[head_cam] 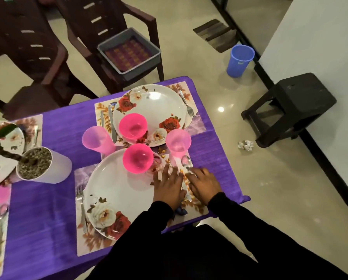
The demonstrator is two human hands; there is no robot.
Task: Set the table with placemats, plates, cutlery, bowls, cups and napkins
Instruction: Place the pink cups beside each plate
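A: Obs. Spoon (186,162) lies on the near placemat (197,207), just right of the near plate (116,190), bowl end pointing toward the pale pink cup (178,142).

B: Hands?

A: Right hand (204,183) rests over the spoon's handle, fingers bent down on it; whether they pinch it or only press, I cannot tell. Left hand (169,186) lies flat, fingers straight and spread, across the plate's right edge, holding nothing.

B: Handling?

A: Judgement: thin metal, light, stiff, probably slick on the glossy mat. Best taken at mid-handle by thumb and forefinger, or slid flat to square it up.

B: Surroundings?

A: Bright pink bowl (137,158) sits on the plate's far rim; fork (81,207) on its left. Far plate (148,112) is set likewise. Purple tablecloth (47,199) beneath, grey tub (128,53) on a chair (112,37) beyond. No napkins visible.
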